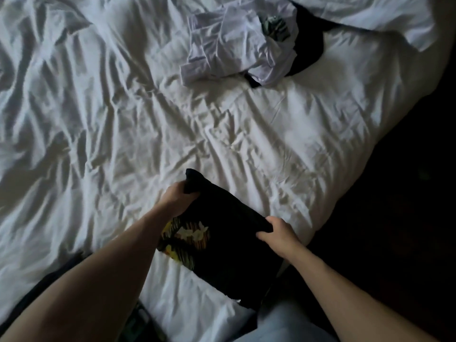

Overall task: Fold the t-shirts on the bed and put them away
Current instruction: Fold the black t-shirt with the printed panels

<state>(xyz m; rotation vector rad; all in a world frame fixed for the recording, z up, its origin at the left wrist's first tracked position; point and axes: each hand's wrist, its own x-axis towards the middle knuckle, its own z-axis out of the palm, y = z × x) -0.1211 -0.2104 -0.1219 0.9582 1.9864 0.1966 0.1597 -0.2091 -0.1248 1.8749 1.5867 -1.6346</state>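
Observation:
A black t-shirt (222, 243) with a yellow and orange print lies partly folded at the near edge of the bed (123, 132). My left hand (176, 197) grips its far left corner, which sticks up above the fist. My right hand (277, 233) pinches the shirt's right edge between thumb and fingers. At the far side of the bed a crumpled pale lilac t-shirt (232, 45) with a dark green print lies in a heap. It rests partly on a black garment (307, 45).
The white sheet is heavily wrinkled all over. A white pillow (385, 18) sits at the far right corner. The bed's right edge drops into a dark floor (407, 193). A dark cloth (49, 280) lies under my left forearm at the near left.

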